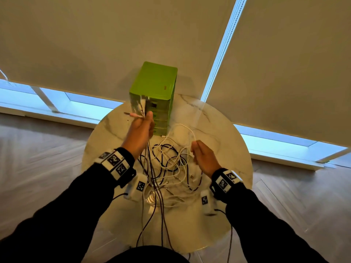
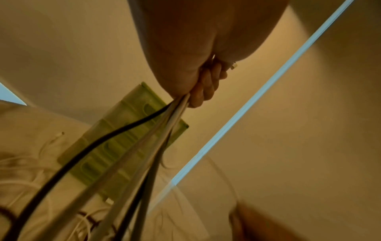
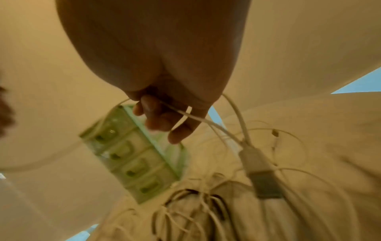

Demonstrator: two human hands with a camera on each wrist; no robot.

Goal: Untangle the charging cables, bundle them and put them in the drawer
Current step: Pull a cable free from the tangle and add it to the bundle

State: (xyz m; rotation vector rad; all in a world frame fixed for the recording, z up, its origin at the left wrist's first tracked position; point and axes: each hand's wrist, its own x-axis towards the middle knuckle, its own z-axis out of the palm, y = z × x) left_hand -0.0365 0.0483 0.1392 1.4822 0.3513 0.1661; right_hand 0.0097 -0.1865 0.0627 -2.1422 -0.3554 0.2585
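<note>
A tangle of white and dark charging cables (image 1: pixel 171 171) lies on the round marble table (image 1: pixel 228 149). My left hand (image 1: pixel 142 128) is raised in front of the green drawer unit (image 1: pixel 154 92) and grips several cable ends in its fist (image 2: pixel 203 88); the cables (image 2: pixel 132 156) hang down from it to the pile. My right hand (image 1: pixel 201 154) is lower and to the right, pinching a thin white cable (image 3: pixel 198 119) that runs up over the table. A USB plug (image 3: pixel 261 172) dangles below that hand.
The green drawer unit (image 3: pixel 128 156) stands at the table's far edge with its drawers closed. Roller blinds (image 1: pixel 95 44) cover the windows behind it. Wooden floor (image 1: pixel 38 149) surrounds the table. Dark cables (image 1: pixel 150 221) trail off the table's near edge toward me.
</note>
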